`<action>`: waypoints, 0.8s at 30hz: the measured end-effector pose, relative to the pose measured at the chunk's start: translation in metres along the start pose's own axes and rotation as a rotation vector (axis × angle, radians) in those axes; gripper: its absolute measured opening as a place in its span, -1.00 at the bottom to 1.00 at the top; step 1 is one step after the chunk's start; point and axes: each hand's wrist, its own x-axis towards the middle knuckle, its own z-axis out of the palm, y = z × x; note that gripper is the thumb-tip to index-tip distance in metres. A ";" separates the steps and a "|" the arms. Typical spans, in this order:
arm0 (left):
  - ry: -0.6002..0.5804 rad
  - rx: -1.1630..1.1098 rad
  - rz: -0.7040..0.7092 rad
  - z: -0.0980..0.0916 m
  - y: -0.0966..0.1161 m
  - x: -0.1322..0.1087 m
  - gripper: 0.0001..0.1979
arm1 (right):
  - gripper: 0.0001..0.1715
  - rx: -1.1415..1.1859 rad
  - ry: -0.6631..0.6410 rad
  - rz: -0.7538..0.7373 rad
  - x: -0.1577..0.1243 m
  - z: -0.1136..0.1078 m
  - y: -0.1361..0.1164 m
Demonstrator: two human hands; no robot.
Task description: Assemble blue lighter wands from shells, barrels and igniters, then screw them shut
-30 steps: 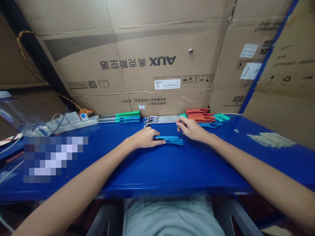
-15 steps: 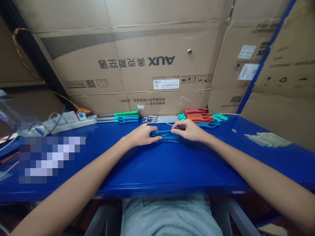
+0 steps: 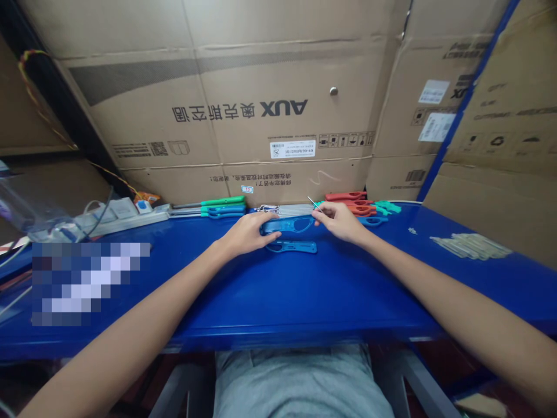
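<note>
My left hand (image 3: 249, 232) grips one end of a blue plastic handle shell (image 3: 285, 225), tilted so that its broad face with an oval opening shows. Just below it, a matching blue shell half (image 3: 296, 247) lies flat on the table, apart from the raised one. My right hand (image 3: 343, 222) pinches a thin tool with a pale, narrow shaft (image 3: 314, 204) pointing up and to the left. An orange end pokes out under those fingers; the rest of the tool is hidden. The right fingertips are close to the raised shell's right end.
Behind my hands lies a row of metal rods with wires (image 3: 293, 210). Red handles (image 3: 348, 197) and green pieces (image 3: 387, 207) are right of it, green and blue handles (image 3: 224, 206) left. Clear sticks (image 3: 472, 246) lie at right. A power strip (image 3: 130, 223) and cardboard wall (image 3: 243, 75) bound the back.
The upper blue shell has come up and away from the lower half, turning its face toward me. The tool's shaft in my right hand now points more steeply upward.
</note>
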 end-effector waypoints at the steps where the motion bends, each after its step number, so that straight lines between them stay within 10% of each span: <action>1: 0.009 0.009 -0.003 0.001 -0.001 0.000 -0.59 | -0.69 -0.009 0.002 0.000 0.000 0.000 0.001; 24: -0.110 -0.020 -0.099 0.010 -0.015 0.000 -0.64 | -0.83 -0.360 -0.080 -0.021 -0.004 0.003 0.010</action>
